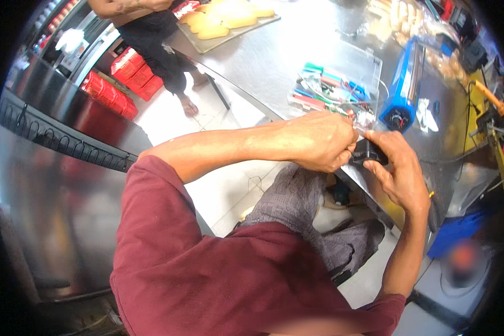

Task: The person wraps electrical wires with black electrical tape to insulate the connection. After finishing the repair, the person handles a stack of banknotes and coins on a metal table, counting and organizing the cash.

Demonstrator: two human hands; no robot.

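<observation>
Right grip point(400, 165) clasps black part point(368, 150); left grip point(326, 140) fisted beside it, contents hidden. Part's direction, long axis unclear. Near bench point(249, 70) edge; blue box point(400, 89) ahead.

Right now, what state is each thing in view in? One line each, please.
Left hand: fingers curled; any grip hidden
Right hand: closed around the black object
Black object: held
Clear plastic case: open, coloured items inside
Blue boxy device with knob: on the table; power unclear
Baking tray: loaded with yellow pieces
Bread rolls: in clear plastic
Red crates: stacked
</observation>
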